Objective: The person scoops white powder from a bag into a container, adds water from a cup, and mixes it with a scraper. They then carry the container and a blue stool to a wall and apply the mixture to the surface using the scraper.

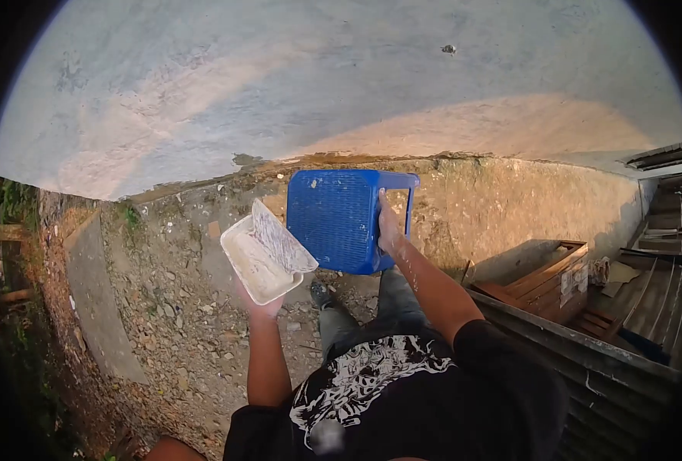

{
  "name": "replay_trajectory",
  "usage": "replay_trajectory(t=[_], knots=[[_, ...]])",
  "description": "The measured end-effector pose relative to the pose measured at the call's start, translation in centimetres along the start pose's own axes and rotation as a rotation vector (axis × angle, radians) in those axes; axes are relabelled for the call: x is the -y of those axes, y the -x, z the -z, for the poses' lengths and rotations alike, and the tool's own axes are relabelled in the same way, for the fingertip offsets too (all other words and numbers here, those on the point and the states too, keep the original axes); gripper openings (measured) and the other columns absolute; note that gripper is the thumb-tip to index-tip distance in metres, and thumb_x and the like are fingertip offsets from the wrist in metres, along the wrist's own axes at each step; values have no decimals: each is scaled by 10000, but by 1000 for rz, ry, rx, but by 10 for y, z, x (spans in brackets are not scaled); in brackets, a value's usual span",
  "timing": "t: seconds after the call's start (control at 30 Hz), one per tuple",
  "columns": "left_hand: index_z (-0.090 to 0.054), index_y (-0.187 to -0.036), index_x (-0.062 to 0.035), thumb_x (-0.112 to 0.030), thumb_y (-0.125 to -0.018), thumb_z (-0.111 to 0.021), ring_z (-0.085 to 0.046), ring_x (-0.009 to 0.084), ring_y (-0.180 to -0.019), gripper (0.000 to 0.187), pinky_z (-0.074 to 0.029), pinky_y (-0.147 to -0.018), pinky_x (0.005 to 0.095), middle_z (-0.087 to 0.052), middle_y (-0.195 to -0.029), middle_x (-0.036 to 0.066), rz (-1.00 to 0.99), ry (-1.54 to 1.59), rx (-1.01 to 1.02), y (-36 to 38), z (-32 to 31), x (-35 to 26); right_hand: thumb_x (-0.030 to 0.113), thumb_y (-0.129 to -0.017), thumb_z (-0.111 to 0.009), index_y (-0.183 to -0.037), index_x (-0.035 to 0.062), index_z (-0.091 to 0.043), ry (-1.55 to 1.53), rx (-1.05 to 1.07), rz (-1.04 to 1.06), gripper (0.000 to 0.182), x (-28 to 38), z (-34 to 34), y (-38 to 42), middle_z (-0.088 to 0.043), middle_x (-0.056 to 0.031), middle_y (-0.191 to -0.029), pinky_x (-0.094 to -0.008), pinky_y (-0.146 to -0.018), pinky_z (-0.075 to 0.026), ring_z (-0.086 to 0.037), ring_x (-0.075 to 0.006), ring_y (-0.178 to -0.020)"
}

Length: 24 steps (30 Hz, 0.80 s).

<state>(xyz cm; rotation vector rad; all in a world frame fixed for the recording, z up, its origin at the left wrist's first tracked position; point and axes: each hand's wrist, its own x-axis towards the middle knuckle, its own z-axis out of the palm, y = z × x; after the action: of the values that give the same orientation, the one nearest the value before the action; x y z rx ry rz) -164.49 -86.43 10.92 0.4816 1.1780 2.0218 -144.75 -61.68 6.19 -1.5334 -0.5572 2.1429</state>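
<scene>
My left hand (259, 304) is closed on a white plastic tray (278, 295), supporting it from below at its near end. Whitish paste coats the inside of the tray. A flat, paste-smeared plate (274, 234), perhaps a scraper, leans across its right side. My right hand (389, 224) grips a blue plastic stool (329, 219) by its right side, near the edge of the seat. The stool's textured seat faces me, and a leg shows behind my hand. White specks dot my right forearm. The fingers under the tray are mostly hidden.
A pale plastered wall (279, 92) rises ahead. Stony ground (179, 330) lies below, with a flat grey slab (102, 300) at left. To the right are a wooden box (544, 284) and corrugated roofing sheets (587, 369). Plants border the far left.
</scene>
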Motion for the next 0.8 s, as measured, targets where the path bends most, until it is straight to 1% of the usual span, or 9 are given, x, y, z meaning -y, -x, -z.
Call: replay_trajectory(t=[0.1, 0.17, 0.27, 0.4, 0.53, 0.6, 0.67, 0.73, 0.8], knots=[[-336, -1486, -42, -100, -846, -754, -533, 273, -1244, 767, -495, -1038, 482, -465, -1410, 108, -7, -265, 49, -7, 43, 6, 669, -1003, -353, -1481, 74, -447, -105, 42, 118, 768, -15, 41, -41, -518, -165, -1458, -469, -1137, -363, -506, -323, -1305], [-349, -1476, -42, -89, -813, -784, -538, 267, -1233, 795, -501, -1028, 472, -475, -1397, 104, 20, -189, -1, 5, 55, 5, 651, -1016, -332, -1492, 66, -427, -217, 21, 115, 761, -23, 59, -44, -507, -169, -1467, -475, -1144, -359, -487, -330, -1329], [-363, -1468, -48, -105, -719, -862, -529, 255, -1248, 902, -496, -1032, 450, -478, -1401, 106, 29, -225, -34, 13, 50, 4, 692, -1005, -266, -1525, 63, -370, -265, -186, 110, 823, -28, 99, -59, -458, -179, -1507, -522, -1159, -333, -447, -376, -1363], [-360, -1469, -56, -150, -659, -911, -516, 244, -1276, 985, -483, -1047, 429, -482, -1410, 106, -28, -702, 32, 20, 68, 28, 735, -973, -301, -1429, 103, -510, -439, -108, 180, 807, -47, 143, -85, -583, -168, -1376, -560, -1059, -446, -564, -357, -1229], [-344, -1476, -53, -177, -675, -904, -520, 240, -1272, 985, -475, -1055, 425, -490, -1409, 103, -71, -800, 136, 28, 65, 73, 686, -990, -342, -1322, 103, -606, -449, -70, 132, 720, -64, 166, -128, -656, -146, -1255, -531, -999, -498, -633, -325, -1106], [-345, -1480, -61, -215, -770, -843, -507, 243, -1289, 881, -467, -1061, 428, -478, -1431, 113, 121, -321, 5, 25, 71, 118, 669, -994, -359, -1290, 106, -630, -428, -54, 124, 691, -67, 173, -171, -675, -136, -1216, -516, -983, -512, -649, -311, -1069], [-343, -1484, -71, -219, -822, -796, -492, 251, -1306, 816, -463, -1065, 440, -458, -1451, 117, 51, -533, 90, 24, 83, 152, 649, -998, -384, -1264, 111, -649, -394, 62, 150, 656, -80, 179, -213, -689, -122, -1179, -489, -958, -526, -660, -291, -1036], [-341, -1489, -81, -223, -874, -748, -477, 258, -1323, 752, -460, -1069, 452, -438, -1472, 121, -5, -747, 169, 24, 94, 173, 660, -996, -377, -1278, 108, -637, -377, -12, 101, 673, -81, 170, -237, -673, -125, -1217, -459, -961, -524, -649, -285, -1071], [-336, -1495, -91, -240, -871, -754, -446, 262, -1351, 766, -434, -1099, 469, -421, -1485, 117, 349, 89, -171, 27, 100, 189, 595, -993, -490, -1393, 89, -530, -313, -2, 240, 646, -89, 169, -258, -631, -144, -1285, -434, -973, -516, -633, -271, -1105]])
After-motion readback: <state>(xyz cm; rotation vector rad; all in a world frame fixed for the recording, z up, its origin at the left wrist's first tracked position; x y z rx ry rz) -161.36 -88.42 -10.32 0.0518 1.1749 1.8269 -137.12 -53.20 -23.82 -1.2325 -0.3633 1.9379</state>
